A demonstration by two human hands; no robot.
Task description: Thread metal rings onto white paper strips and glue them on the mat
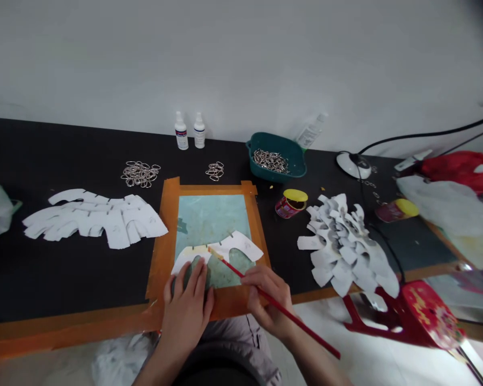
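My left hand (188, 305) lies with its fingers spread on the lower left edge of a white curved cut piece (241, 244) with notches and cut-outs. The piece rests on a pale blue-green sheet (213, 212) bordered with orange-brown tape. Between the fingers and thumb of my right hand (269, 300) is a thin red-handled paintbrush (301, 320). Its bristle end touches the upper edge of the white piece, near a yellowish strip. To the right stands an open dark red can (286, 208) with its yellow lid tilted up.
Stacked white pieces (104, 217) lie left; a heap of similar pieces (346, 246) lies right. Behind are two white bottles (181, 133), metal rings (140, 174), and a green basin (260, 170) holding metal parts. A red stool (430, 313) stands at right below the table edge.
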